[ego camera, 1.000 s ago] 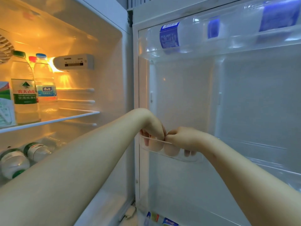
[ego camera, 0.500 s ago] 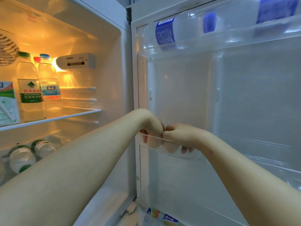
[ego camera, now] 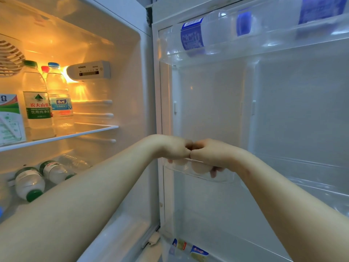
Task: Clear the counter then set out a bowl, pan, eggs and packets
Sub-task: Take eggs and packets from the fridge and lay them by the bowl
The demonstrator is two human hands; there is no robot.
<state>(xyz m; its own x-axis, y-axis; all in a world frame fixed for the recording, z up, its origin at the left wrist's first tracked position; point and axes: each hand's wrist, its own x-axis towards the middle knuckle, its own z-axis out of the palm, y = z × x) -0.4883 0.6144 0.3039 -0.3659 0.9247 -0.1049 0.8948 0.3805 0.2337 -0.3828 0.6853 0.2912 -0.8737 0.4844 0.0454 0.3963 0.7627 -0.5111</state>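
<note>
The fridge stands open, and both my arms reach into a small clear egg bin on the inside of the door. My left hand and my right hand sit side by side with knuckles touching and fingers curled down into the bin. A pale egg shows through the plastic under my right hand, whose fingertips wrap round it. Another egg shows under my left hand. The bowl, pan and packets are out of sight.
Water bottles and a carton stand on the lit glass shelf at left, with more bottles lying below. The top door shelf holds blue-labelled bottles. Small packets lie in the bottom door shelf.
Both hands have stayed in the egg bin with knuckles together and lifted slightly, so less of the fingers shows through the plastic. My view has shifted a little.
</note>
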